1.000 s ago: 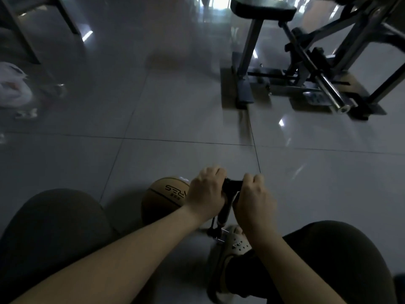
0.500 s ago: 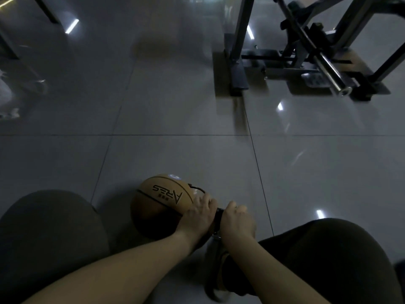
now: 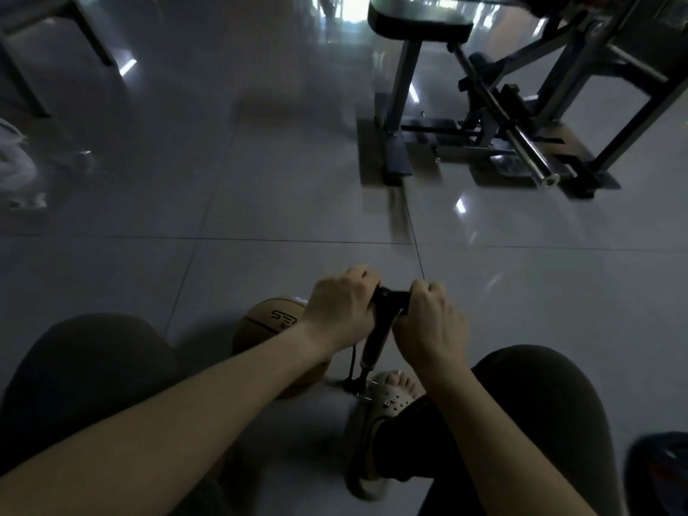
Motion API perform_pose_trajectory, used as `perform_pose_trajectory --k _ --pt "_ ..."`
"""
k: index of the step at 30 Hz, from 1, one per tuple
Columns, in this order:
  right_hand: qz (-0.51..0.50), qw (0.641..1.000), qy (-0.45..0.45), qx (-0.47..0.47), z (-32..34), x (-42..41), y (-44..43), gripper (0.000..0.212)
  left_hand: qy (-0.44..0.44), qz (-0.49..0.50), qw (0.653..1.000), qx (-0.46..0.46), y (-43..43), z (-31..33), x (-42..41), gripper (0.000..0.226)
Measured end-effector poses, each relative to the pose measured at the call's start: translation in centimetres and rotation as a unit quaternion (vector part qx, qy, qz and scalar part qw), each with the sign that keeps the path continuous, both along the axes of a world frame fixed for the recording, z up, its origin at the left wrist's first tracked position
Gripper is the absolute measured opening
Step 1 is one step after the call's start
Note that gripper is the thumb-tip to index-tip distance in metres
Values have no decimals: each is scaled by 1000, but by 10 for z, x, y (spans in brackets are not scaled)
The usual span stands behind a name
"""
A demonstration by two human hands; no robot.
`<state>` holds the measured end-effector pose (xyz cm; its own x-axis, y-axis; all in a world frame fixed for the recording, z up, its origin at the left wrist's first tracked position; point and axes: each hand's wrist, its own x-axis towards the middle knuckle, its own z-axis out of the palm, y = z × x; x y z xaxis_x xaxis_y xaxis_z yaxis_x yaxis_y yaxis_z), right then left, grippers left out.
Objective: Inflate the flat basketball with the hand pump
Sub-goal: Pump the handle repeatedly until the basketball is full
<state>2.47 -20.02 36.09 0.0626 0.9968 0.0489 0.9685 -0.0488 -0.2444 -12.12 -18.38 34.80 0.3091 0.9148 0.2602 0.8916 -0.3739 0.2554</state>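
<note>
The floor (image 3: 260,180) is of large grey tiles, glossy, with thin dark joints and small reflections of light; the room is dim. Far on the right stands a gym machine (image 3: 558,87) of dark square metal tubes, with a black padded seat (image 3: 419,24) and a round polished steel bar (image 3: 528,154) that slopes toward the near side. Far on the left lies a white bag (image 3: 15,169), blurred.

Near the middle, the hand pump (image 3: 376,337) stands a little tilted – a slim black cylinder with a short crossbar handle (image 3: 391,297). The left hand (image 3: 340,310) and the right hand (image 3: 428,322) each have the fingers clenched around one end of this handle. A thin black hose (image 3: 352,361) hangs beside the cylinder. The basketball (image 3: 268,322), tan and matte with dark letters, rests on the floor just left of the pump, partly behind the left forearm. A pale perforated shoe (image 3: 387,404) is at the pump's base – whether it touches it, I cannot tell.
</note>
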Motion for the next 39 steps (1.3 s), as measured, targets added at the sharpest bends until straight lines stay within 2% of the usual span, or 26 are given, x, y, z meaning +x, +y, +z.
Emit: perform_pose_trajectory --k 2,4,8,12,15,21,27,30,32,34,37,39 --pt "0 999 -17 37 2 -6 -6 15 16 1 1000 27 -10 7 -4 17" --pt "3 999 -34 35 -6 -13 -18 14 34 10 999 24 -26 -3 -6 20" --pt "21 998 -64 -17 -31 -14 -34 13 79 31 996 2 -46 -41 1 14" --pt "7 992 -85 -98 -51 -7 -32 16 76 28 997 19 -37 -79 11 12" --pt "22 978 -117 -170 -71 -9 -25 15 99 26 995 11 -33 -109 15 9" --pt "26 947 -155 -280 -103 -13 -15 29 109 15 993 -37 -26 -145 18 7" --pt "7 947 -114 -299 -107 -12 -3 31 109 1 989 -103 -19 -143 21 10" --pt "12 954 -72 -291 -92 -8 -5 31 91 6 983 -162 -24 -120 13 22" --pt "21 963 -41 -265 -79 -6 -11 25 59 -3 988 -143 -27 -99 3 32" --pt "18 984 1 -179 -57 -3 -14 16 20 0 995 -96 -24 -67 -2 45" --pt "21 999 24 -16 -13 4 -8 9 -56 2 998 24 -10 -19 2 29" --pt "21 999 11 33 12 5 -4 9 -68 10 995 73 -6 2 2 17"
